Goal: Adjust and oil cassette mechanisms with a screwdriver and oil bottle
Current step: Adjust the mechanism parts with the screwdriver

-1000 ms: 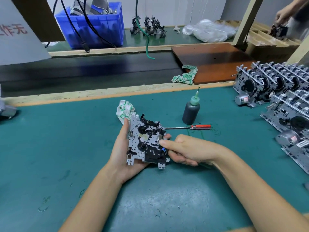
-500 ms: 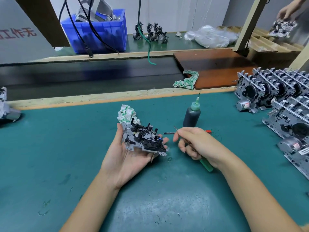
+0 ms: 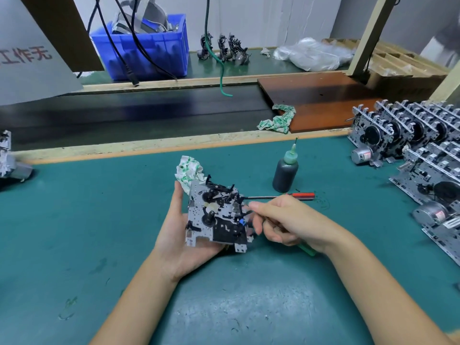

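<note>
My left hand (image 3: 179, 235) cradles a cassette mechanism (image 3: 215, 216), a grey metal plate with black plastic parts, tilted up toward me above the green mat. My right hand (image 3: 286, 224) pinches a thin green-handled tool (image 3: 307, 249); its handle end sticks out below the hand and its tip meets the mechanism's right edge. A dark oil bottle (image 3: 285, 174) with a green needle cap stands upright behind my right hand. A red-handled screwdriver (image 3: 298, 195) lies flat on the mat beside the bottle, partly hidden by my right hand.
A crumpled printed rag (image 3: 189, 170) lies behind the mechanism. Rows of several finished mechanisms (image 3: 423, 155) line the right side. A conveyor belt (image 3: 124, 113) runs beyond the wooden edge, with a brown board (image 3: 318, 98), another rag (image 3: 278, 119) and a blue bin (image 3: 146, 51) farther back.
My left hand has tipped the mechanism back up to face me. My right hand moved left, bringing the green-handled tool's tip against the mechanism's right edge.
</note>
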